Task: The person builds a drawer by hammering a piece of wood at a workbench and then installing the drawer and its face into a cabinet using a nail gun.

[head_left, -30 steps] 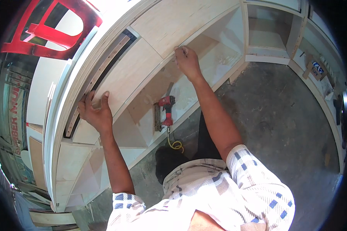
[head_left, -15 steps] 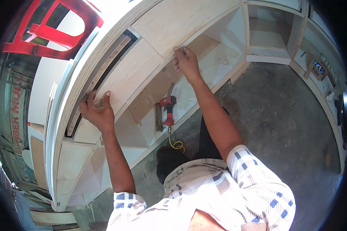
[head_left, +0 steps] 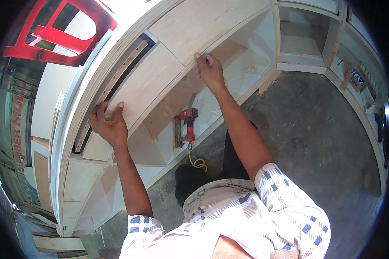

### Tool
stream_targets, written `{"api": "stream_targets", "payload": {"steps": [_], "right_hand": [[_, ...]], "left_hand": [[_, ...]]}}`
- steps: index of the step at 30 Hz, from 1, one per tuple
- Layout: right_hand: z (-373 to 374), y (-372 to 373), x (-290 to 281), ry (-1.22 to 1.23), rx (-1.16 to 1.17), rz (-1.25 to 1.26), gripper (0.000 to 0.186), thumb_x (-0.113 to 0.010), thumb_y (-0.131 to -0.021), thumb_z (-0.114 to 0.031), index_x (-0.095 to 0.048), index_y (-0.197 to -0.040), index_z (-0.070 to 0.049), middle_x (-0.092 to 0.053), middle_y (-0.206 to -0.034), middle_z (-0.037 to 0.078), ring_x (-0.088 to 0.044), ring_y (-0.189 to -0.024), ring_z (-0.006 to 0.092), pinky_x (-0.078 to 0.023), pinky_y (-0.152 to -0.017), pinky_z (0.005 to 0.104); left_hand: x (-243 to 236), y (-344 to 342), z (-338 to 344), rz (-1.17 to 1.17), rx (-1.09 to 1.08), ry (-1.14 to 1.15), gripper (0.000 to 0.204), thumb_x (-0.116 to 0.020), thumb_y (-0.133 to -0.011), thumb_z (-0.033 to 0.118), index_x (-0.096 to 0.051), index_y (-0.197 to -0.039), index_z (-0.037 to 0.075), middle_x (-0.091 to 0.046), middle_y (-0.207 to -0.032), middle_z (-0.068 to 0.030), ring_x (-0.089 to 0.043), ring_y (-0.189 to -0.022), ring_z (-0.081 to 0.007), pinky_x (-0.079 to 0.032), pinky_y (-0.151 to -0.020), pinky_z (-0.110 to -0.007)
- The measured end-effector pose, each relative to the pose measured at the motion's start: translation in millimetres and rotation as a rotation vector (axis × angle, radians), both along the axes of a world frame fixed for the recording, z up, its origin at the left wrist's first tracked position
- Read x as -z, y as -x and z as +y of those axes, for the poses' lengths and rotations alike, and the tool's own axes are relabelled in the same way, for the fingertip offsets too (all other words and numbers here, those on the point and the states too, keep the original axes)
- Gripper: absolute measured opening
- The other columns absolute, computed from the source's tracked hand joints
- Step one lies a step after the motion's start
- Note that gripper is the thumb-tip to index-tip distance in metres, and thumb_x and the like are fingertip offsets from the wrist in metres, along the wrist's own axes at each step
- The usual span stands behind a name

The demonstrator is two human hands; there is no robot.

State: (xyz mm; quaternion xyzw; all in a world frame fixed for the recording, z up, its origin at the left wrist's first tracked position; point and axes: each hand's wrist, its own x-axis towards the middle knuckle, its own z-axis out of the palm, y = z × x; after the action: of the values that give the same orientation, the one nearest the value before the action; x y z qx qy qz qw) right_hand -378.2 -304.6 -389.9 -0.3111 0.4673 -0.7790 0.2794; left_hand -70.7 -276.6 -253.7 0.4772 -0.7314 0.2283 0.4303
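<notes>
My left hand [head_left: 109, 124] rests with fingers spread at the left end of a pale plywood panel [head_left: 145, 88]. Its fingertips reach over the panel's back edge into a long dark slot [head_left: 116, 88], while the thumb lies on the wood. Farther right, my right hand [head_left: 210, 72] is at the front edge of the adjoining plywood panel [head_left: 203, 28], just past the seam. That hand's fingers are curled, with one tip touching the edge; whether anything small is inside them is hidden. Below, between my arms, a red and black nail gun [head_left: 188, 125] lies in the open cabinet bay.
A yellow coiled air hose [head_left: 199, 163] runs from the nail gun toward my legs. Behind the curved cabinet stands a red plastic chair [head_left: 65, 41]. More open cabinet bays [head_left: 300, 39] curve round the right, one holding a small torn cardboard box [head_left: 355, 78]. The floor [head_left: 307, 129] is grey concrete.
My right hand's curled fingers have shifted very slightly at the panel edge. The left hand, the panels and the nail gun stay where they were.
</notes>
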Motion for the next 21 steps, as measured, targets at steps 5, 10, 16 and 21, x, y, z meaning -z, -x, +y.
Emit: {"api": "stream_targets", "payload": {"steps": [5,10,16,21], "right_hand": [[11.4,-6.9,-10.6,0.022,-0.1,-0.143,0.038,-0.07,-0.1,-0.036,-0.059,-0.083,-0.003,-0.061,-0.065,0.004,-0.058,-0.052,0.0112,-0.047,-0.049,0.029],[11.9,-11.2,-2.7,0.067,-0.153,-0.204,0.036,-0.074,-0.098,-0.034,-0.056,-0.084,-0.005,-0.06,-0.066,0.004,-0.058,-0.052,0.0104,-0.048,-0.049,0.0279],[10.1,-24.4,2.4,0.091,-0.214,-0.198,0.039,-0.08,-0.092,-0.035,-0.056,-0.086,-0.005,-0.062,-0.071,0.004,-0.061,-0.055,0.0109,-0.05,-0.05,0.0271],[6.5,-37.1,-1.1,0.1,-0.174,-0.178,0.04,-0.084,-0.089,-0.032,-0.056,-0.087,-0.004,-0.063,-0.075,0.005,-0.063,-0.056,0.0116,-0.051,-0.05,0.0268]], "left_hand": [[-0.3,-5.0,-0.9,-0.034,-0.012,0.034,0.044,-0.091,-0.079,0.027,-0.073,-0.112,0.005,-0.059,-0.122,-0.0137,-0.052,-0.121,-0.0318,-0.041,-0.105,-0.049],[0.5,-3.4,-3.0,-0.002,0.033,0.049,0.043,-0.092,-0.076,0.027,-0.074,-0.109,0.006,-0.06,-0.12,-0.0116,-0.053,-0.12,-0.0323,-0.041,-0.105,-0.05],[0.0,-2.5,-2.1,-0.001,0.03,0.018,0.043,-0.091,-0.079,0.027,-0.073,-0.112,0.006,-0.058,-0.119,-0.012,-0.051,-0.121,-0.032,-0.041,-0.106,-0.049],[-0.8,-4.5,0.4,-0.015,0.0,0.008,0.043,-0.09,-0.08,0.028,-0.073,-0.113,0.006,-0.057,-0.12,-0.0123,-0.05,-0.122,-0.0319,-0.04,-0.106,-0.049]]}}
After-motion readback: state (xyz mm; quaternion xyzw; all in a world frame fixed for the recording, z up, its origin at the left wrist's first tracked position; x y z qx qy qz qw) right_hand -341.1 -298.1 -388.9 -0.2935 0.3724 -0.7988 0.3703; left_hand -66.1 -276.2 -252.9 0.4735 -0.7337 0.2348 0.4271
